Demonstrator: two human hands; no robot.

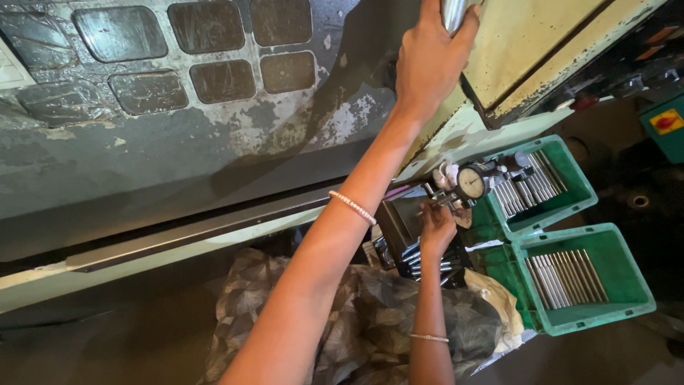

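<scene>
My left hand (427,64) reaches far up and is closed around a shiny metal handle (453,11) at the top edge of the view, on a cream-painted machine. My right hand (436,227) is lower, at a small dark fixture (399,221) that carries a round dial gauge (470,182). Its fingers pinch a thin metal rod (426,211) just under the gauge. More rods (427,267) lie in a dark pile below that hand. Both wrists wear thin bracelets.
Two green plastic bins (581,207) (605,315) on the right hold rows of metal rods. A worn grey machine panel (214,135) with dark square windows fills the upper left. Leaf-patterned cloth (370,321) lies at the bottom centre, and another green machine part (666,125) is at the far right.
</scene>
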